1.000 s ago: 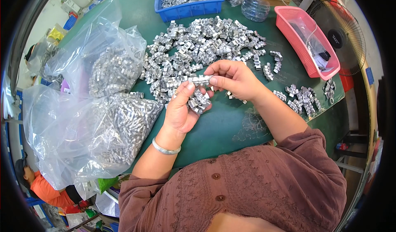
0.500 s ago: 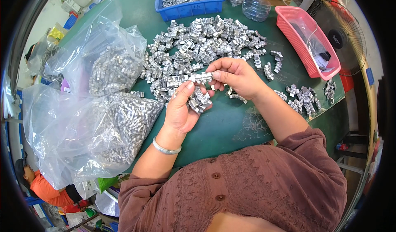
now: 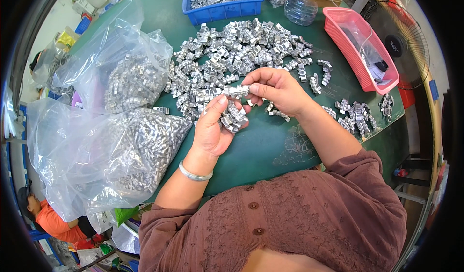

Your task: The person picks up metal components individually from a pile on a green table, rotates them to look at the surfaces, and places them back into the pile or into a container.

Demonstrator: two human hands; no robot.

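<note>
My left hand (image 3: 212,127) is cupped round a short chain of silver metal links (image 3: 234,119), part of which curls down over its fingers. The thumb presses on the upper stretch of the links. My right hand (image 3: 278,92) pinches the right end of that upper stretch between thumb and fingertips. Just beyond both hands spreads a large heap of similar metal link pieces (image 3: 246,45). A few loose link strips (image 3: 314,83) lie to the right of the heap. Behind my right forearm sits a smaller cluster of links (image 3: 358,117).
Clear plastic bags full of metal pieces (image 3: 145,151) stand on the left. At the back is a blue bin (image 3: 212,16) of small parts beside a clear plastic jar (image 3: 300,8). A pink basket (image 3: 360,54) and a fan (image 3: 411,45) are at right. A person in orange (image 3: 55,223) is lower left.
</note>
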